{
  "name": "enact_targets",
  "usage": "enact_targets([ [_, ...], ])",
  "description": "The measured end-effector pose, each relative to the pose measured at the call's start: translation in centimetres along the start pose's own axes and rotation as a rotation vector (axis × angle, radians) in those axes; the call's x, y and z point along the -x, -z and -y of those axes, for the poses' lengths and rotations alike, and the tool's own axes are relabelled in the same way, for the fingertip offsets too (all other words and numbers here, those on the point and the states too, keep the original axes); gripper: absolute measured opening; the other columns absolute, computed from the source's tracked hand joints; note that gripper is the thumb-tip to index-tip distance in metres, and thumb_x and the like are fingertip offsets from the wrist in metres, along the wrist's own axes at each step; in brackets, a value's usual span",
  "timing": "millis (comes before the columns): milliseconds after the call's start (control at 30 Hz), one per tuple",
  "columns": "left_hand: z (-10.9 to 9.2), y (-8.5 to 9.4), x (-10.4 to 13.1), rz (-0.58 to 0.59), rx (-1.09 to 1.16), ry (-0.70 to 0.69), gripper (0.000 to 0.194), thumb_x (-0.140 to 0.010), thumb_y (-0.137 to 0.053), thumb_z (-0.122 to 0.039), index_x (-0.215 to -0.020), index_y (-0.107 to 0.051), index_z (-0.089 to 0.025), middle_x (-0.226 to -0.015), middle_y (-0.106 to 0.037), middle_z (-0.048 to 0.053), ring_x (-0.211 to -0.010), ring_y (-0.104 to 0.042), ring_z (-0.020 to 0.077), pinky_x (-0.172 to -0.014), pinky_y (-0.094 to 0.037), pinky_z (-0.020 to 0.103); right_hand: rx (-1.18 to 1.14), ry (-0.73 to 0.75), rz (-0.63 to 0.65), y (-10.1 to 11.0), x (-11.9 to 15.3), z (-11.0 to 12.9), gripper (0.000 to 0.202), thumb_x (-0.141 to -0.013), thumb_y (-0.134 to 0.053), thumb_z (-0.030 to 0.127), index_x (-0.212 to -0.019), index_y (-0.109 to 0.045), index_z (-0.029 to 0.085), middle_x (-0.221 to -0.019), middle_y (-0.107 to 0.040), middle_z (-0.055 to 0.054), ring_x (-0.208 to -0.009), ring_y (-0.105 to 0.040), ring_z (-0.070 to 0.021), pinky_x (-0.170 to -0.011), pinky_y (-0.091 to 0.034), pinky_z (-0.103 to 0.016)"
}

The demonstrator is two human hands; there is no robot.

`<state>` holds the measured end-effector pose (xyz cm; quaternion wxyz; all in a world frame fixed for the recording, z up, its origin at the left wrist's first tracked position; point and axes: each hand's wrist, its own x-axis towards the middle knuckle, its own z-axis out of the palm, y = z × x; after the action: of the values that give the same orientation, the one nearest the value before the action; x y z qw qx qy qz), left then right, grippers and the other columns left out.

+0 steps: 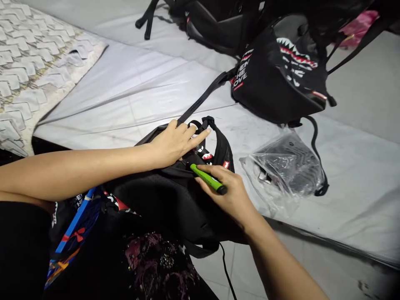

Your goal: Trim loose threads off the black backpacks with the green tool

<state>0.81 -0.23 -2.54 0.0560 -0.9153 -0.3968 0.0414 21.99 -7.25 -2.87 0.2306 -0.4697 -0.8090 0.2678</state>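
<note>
Black clothing (165,266) with a sparkling purple pattern fills the lower edge, nearest the camera, at six o'clock. Just above it a black bag (175,200) spreads across the lap and up onto the edge of a white-covered table (140,112), its bulk at six o'clock from the left hand (175,143) and nine o'clock from the right hand (228,185). Palm down, the left hand rests on the bag's upper part with its fingers stretched out, the index finger aimed towards two o'clock; whether the thumb pinches cloth beneath, I cannot tell. Gripped between the thumb and fingers of the right hand is a green pen-shaped tool (206,176), lying at four o'clock from the left hand. Its slim dark end points to ten o'clock, towards the bag just beside the left hand, while its thick black end sits against the right palm. A strap (200,102) runs from near the left fingers towards one o'clock. Seen from the right hand, a clear plastic bag (281,171) lies near, between two and three o'clock, and a shark-tooth-printed bag (278,83) sits farther off at one o'clock.
</note>
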Motion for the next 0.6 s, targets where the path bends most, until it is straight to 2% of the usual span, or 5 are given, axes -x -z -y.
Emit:
enact_targets([
  [100, 0.1, 0.0, -0.1, 0.002, 0.024, 0.001, 0.09, -0.09, -0.062, -0.036, -0.161, -0.01, -0.015, -0.149, -0.045, 0.016, -0.12, -0.05, 0.0316, -0.099, -0.037, 0.042, -0.044, -0.071, 0.161, 1.2, -1.0, 0.4, 0.03, -0.091, -0.067, 0.03, -0.119, -0.071, 0.02, -0.115, -0.075, -0.007, -0.101, -0.071, -0.0238, -0.093, -0.058, -0.04],
  [200, 0.1, 0.0, -0.2, 0.015, 0.033, 0.028, 0.094, -0.089, -0.064, -0.039, -0.161, -0.008, -0.016, -0.151, -0.043, 0.017, -0.122, -0.049, 0.0318, -0.1, -0.036, 0.042, -0.033, -0.085, 0.251, 1.2, -2.2, 1.1, 0.028, -0.093, -0.064, 0.029, -0.119, -0.072, 0.02, -0.117, -0.075, -0.006, -0.108, -0.069, -0.0238, -0.1, -0.055, -0.041],
  [333, -0.1, 0.1, -0.3, 0.018, 0.043, 0.085, 0.092, -0.089, -0.065, -0.039, -0.16, -0.011, -0.017, -0.151, -0.043, 0.017, -0.124, -0.047, 0.0329, -0.1, -0.036, 0.042, 0.162, -0.096, 0.327, 1.0, -2.9, 1.8, 0.03, -0.093, -0.059, 0.021, -0.12, -0.072, 0.017, -0.112, -0.076, -0.009, -0.102, -0.071, -0.0266, -0.092, -0.057, -0.044],
  [467, 0.1, 0.0, -0.7, 0.048, 0.1, 0.085, 0.093, -0.088, -0.066, -0.035, -0.16, -0.011, -0.018, -0.153, -0.041, 0.016, -0.127, -0.045, 0.033, -0.1, -0.035, 0.042, 0.191, -0.072, 0.328, 1.0, -2.7, 1.6, 0.031, -0.094, -0.059, 0.021, -0.121, -0.071, 0.016, -0.106, -0.076, -0.01, -0.098, -0.07, -0.0255, -0.088, -0.058, -0.041],
  [600, 0.5, -0.4, -1.1, 0.072, 0.131, 0.074, 0.094, -0.087, -0.066, -0.032, -0.161, -0.01, -0.018, -0.156, -0.039, 0.017, -0.127, -0.045, 0.0337, -0.101, -0.034, 0.043, 0.143, 0.001, 0.279, 0.5, -3.0, 1.2, 0.03, -0.093, -0.06, 0.018, -0.121, -0.071, 0.017, -0.105, -0.076, -0.009, -0.098, -0.069, -0.0239, -0.09, -0.056, -0.039],
])
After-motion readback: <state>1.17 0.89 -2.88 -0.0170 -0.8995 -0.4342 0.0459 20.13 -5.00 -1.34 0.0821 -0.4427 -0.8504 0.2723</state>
